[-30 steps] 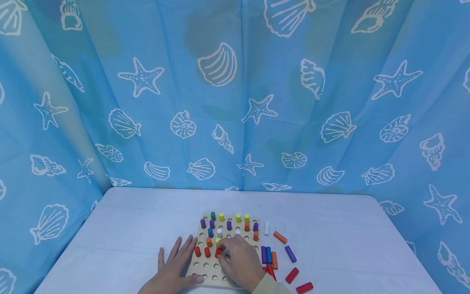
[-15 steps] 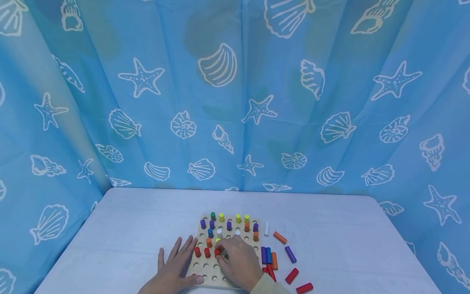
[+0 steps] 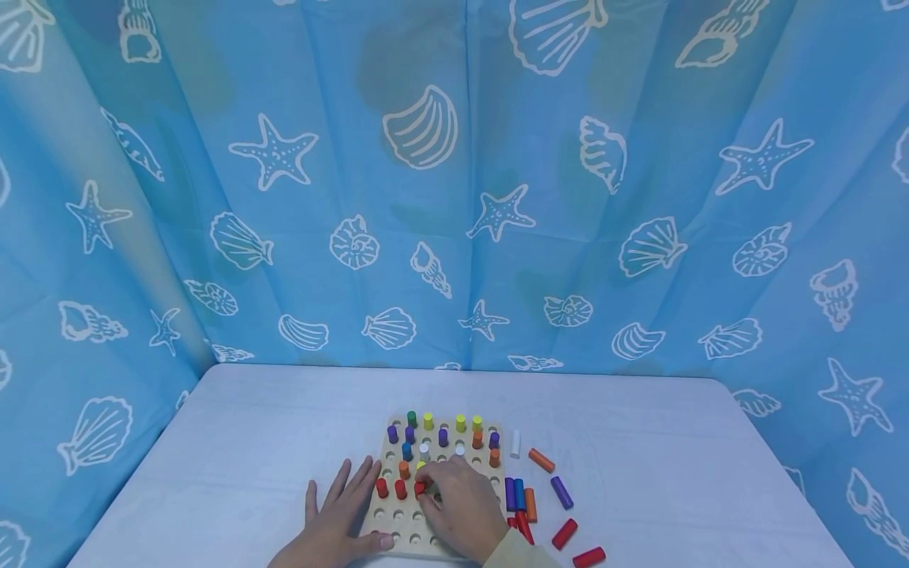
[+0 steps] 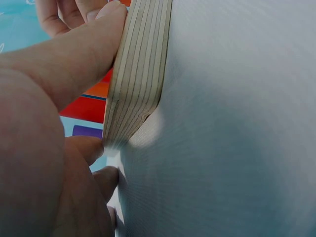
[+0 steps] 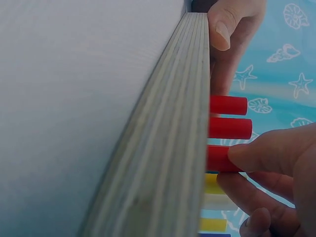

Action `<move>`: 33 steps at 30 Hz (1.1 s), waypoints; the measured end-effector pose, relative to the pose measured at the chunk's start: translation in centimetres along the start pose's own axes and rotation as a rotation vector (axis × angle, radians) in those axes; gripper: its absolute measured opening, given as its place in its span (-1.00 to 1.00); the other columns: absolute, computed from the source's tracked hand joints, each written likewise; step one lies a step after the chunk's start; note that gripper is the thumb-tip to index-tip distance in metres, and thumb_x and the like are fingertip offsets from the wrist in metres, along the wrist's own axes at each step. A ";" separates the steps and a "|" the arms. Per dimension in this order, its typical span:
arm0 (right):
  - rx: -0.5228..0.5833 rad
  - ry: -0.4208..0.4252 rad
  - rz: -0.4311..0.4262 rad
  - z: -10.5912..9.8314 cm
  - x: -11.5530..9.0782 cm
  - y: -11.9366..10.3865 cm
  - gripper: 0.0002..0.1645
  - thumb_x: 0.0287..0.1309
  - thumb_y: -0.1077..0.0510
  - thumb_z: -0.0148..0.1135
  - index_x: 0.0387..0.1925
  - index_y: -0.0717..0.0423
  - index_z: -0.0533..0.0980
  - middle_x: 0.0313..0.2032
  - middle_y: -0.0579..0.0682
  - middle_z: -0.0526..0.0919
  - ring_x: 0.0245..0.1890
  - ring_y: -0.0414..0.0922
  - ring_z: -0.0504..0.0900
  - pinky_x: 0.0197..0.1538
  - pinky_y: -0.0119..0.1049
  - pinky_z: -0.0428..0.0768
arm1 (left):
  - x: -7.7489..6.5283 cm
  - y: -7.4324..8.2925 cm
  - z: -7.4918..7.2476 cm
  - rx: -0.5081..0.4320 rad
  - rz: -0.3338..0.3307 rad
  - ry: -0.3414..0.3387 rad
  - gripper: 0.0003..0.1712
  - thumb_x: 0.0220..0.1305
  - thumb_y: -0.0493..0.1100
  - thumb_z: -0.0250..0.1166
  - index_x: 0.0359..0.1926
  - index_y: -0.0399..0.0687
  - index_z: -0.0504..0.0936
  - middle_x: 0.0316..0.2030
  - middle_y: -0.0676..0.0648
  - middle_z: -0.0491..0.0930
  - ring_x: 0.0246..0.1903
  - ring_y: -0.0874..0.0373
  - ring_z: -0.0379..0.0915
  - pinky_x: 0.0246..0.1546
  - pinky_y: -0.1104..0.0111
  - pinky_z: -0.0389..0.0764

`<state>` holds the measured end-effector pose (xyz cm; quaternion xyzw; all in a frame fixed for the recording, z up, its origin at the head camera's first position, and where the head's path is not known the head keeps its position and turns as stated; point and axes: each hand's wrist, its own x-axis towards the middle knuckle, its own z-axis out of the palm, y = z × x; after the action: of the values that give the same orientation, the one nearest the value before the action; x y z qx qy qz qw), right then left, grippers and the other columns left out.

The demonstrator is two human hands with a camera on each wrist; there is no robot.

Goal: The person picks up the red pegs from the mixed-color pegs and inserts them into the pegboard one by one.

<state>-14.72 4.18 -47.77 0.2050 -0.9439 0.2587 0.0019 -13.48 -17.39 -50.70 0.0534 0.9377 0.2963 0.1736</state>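
A wooden pegboard (image 3: 406,527) with rows of round holes lies near the table's front edge. My right hand (image 3: 465,505) pinches a red peg (image 5: 218,158) between thumb and fingers, upright at the board, in line with two standing red pegs (image 3: 391,488) to its left. The right wrist view has that peg's lower end right at the board's surface. My left hand (image 3: 332,513) lies spread at the board's left side, its thumb (image 4: 89,61) on the near left corner and its fingertips at the side edge. My right hand hides some holes in the board's middle.
Yellow, green, purple, blue, white and orange pegs (image 3: 477,440) stand in the board's farther rows. Right of it lie several loose pegs (image 3: 562,492), red, orange, purple, blue and white, on the white table (image 3: 639,442). A blue shell-print curtain (image 3: 454,197) hangs behind.
My right hand has shifted slightly left with the red peg, which now stands in line with the other two red pegs. The left hand has stayed in place.
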 end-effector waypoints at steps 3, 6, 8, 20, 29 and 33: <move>-0.008 -0.001 0.005 0.0 0.0 0.0 -0.76 0.20 0.00 0.43 -0.11 -0.06 0.69 -0.27 -0.23 0.71 -0.40 -0.34 0.42 -0.26 -0.38 0.58 | 0.0 0.0 0.0 0.001 0.005 0.003 0.31 -0.06 0.53 0.38 0.56 -0.06 0.15 0.55 -0.21 0.06 0.53 -0.34 -0.39 0.23 -0.43 -0.67; -0.013 0.003 0.008 -0.1 -0.1 -0.1 -0.75 0.19 0.00 0.44 -0.11 -0.05 0.69 -0.24 -0.22 0.72 -0.36 -0.33 0.47 -0.19 -0.33 0.63 | 0.0 0.0 0.1 0.008 0.009 0.006 0.31 -0.06 0.54 0.36 0.56 -0.06 0.15 0.55 -0.21 0.06 0.53 -0.33 -0.39 0.24 -0.43 -0.66; -0.018 0.011 0.008 -0.2 -0.2 -0.2 -0.75 0.18 0.01 0.45 -0.12 -0.06 0.69 -0.24 -0.23 0.73 -0.33 -0.33 0.51 -0.14 -0.29 0.66 | 0.1 -0.1 0.1 0.013 0.014 0.008 0.32 -0.06 0.55 0.36 0.56 -0.07 0.15 0.54 -0.22 0.06 0.53 -0.34 -0.38 0.23 -0.44 -0.66; -0.008 0.027 0.042 -1.3 -0.9 -0.2 -0.79 0.21 0.03 0.43 -0.13 -0.09 0.67 -0.29 -0.28 0.68 -0.28 -0.30 0.55 -0.08 -0.21 0.69 | 0.0 -0.1 0.1 0.006 0.008 -0.002 0.30 -0.04 0.53 0.36 0.56 -0.06 0.14 0.55 -0.20 0.05 0.53 -0.33 -0.40 0.24 -0.43 -0.65; -0.027 0.043 0.060 -2.6 -1.5 -0.1 -0.76 0.21 0.02 0.42 -0.08 -0.10 0.68 -0.24 -0.27 0.69 -0.19 -0.25 0.59 -0.07 -0.19 0.67 | 0.0 0.1 0.0 -0.010 -0.008 -0.005 0.32 -0.06 0.53 0.37 0.56 -0.08 0.14 0.55 -0.21 0.05 0.53 -0.33 -0.41 0.23 -0.41 -0.69; -0.045 0.070 0.043 -3.0 -1.9 0.2 -0.75 0.19 0.04 0.44 -0.09 -0.07 0.68 -0.24 -0.26 0.70 -0.17 -0.23 0.60 -0.07 -0.19 0.68 | 0.1 0.1 0.0 -0.012 -0.016 -0.016 0.31 -0.04 0.52 0.38 0.57 -0.06 0.12 0.55 -0.21 0.03 0.54 -0.32 -0.42 0.24 -0.40 -0.71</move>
<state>-13.40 6.53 -45.46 0.1753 -0.9530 0.2446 0.0341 -13.55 -17.34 -50.68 0.0473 0.9349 0.2999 0.1835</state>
